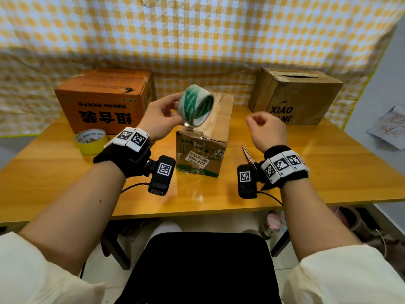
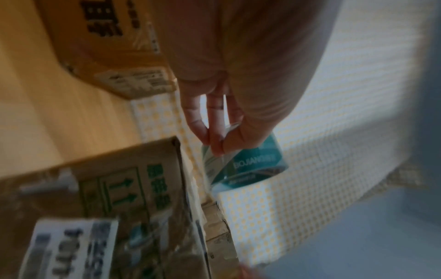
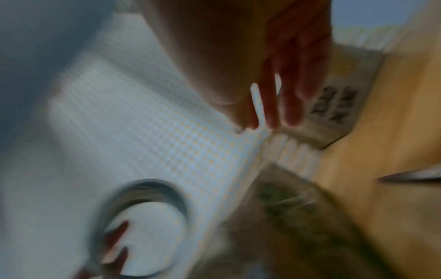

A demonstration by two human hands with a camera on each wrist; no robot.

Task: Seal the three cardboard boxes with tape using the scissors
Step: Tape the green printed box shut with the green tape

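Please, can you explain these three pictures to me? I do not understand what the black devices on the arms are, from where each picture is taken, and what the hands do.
No robot here: a person works with bare hands. The black devices are small cameras strapped to each wrist; a third camera sits on the head. The big clear picture is the head view; the two blurry ones look along each hand. On the wooden table stand an orange box, a small middle box and a brown box. A yellow tape roll and scissors lie there too. The left hand holds a green-and-white tape roll above the middle box. The right hand holds nothing.
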